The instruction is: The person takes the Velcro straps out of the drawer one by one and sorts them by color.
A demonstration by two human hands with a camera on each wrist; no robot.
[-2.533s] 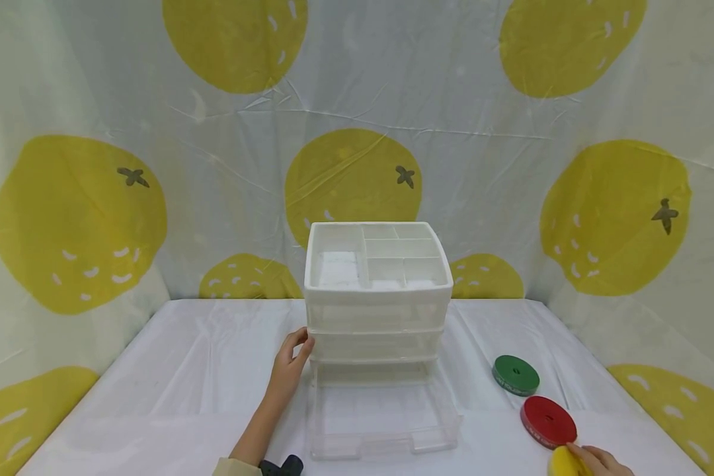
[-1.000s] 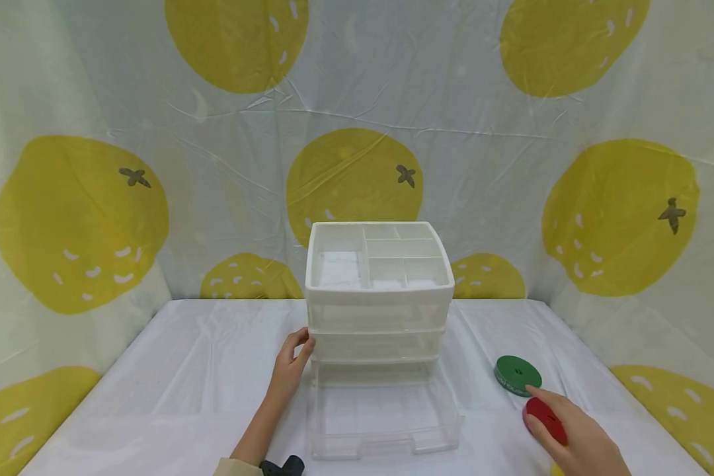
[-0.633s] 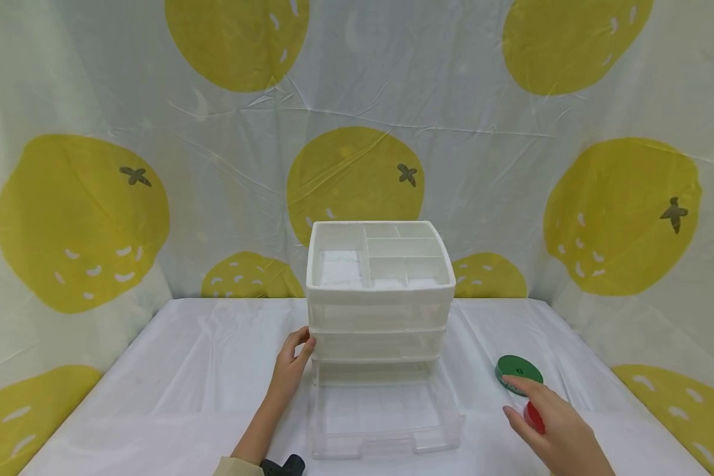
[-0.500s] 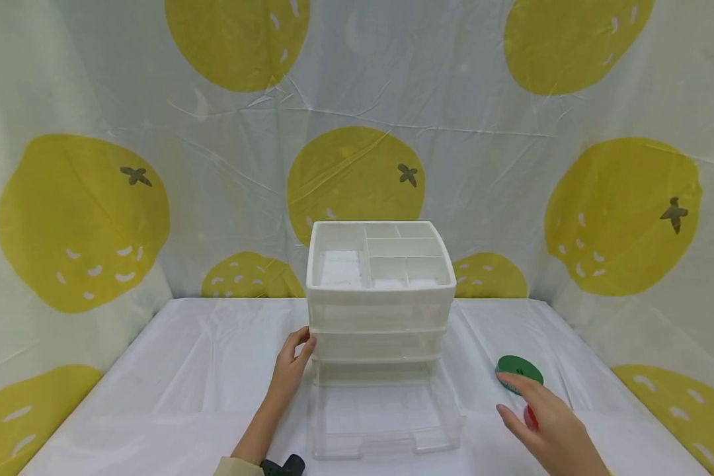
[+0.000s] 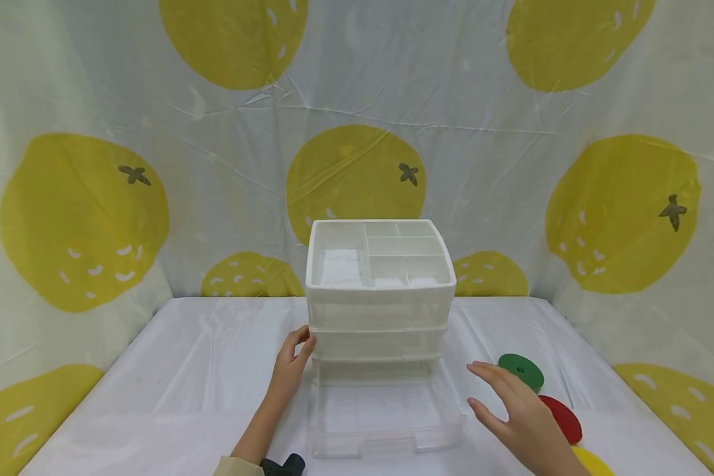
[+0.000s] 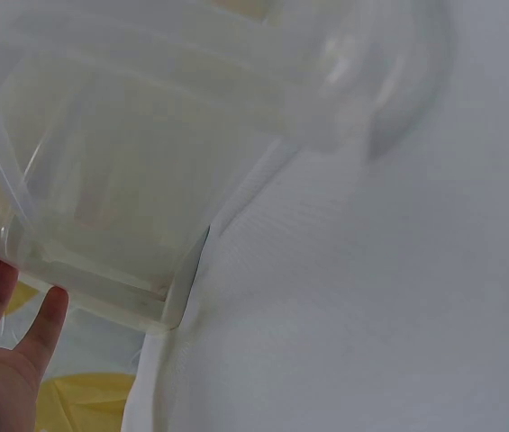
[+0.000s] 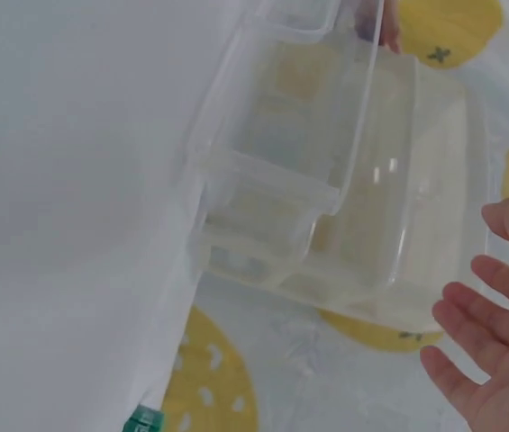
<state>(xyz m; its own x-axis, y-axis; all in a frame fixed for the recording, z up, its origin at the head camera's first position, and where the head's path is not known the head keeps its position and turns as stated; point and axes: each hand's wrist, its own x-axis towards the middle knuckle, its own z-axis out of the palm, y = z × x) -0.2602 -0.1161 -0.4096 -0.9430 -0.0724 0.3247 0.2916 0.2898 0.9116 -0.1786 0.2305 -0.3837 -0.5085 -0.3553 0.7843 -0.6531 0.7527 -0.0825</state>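
A white plastic drawer unit (image 5: 381, 311) stands in the middle of the table, its clear bottom drawer (image 5: 387, 441) pulled out toward me with nothing in it. My left hand (image 5: 288, 363) rests against the unit's left side, and in the left wrist view its thumb (image 6: 47, 328) is straight. Between the drawer and three flat rolls hovers my right hand (image 5: 523, 416), empty, with fingers spread and thumb apart. The green roll (image 5: 525, 371) lies farthest back, then the red roll (image 5: 564, 420), partly behind the hand, and the yellow roll (image 5: 592, 461) at the bottom edge.
The unit's top tray (image 5: 340, 264) is divided into several compartments. A white cloth (image 5: 202, 370) covers the table. Behind and beside it hangs a curtain (image 5: 226, 198) printed with large yellow fruit. A black strap mount (image 5: 282, 466) sits at my left wrist.
My right hand has gone from the yellow roll, past the red one, leftward toward the open drawer, with nothing in it. The rolls stay put; my left hand has not moved.
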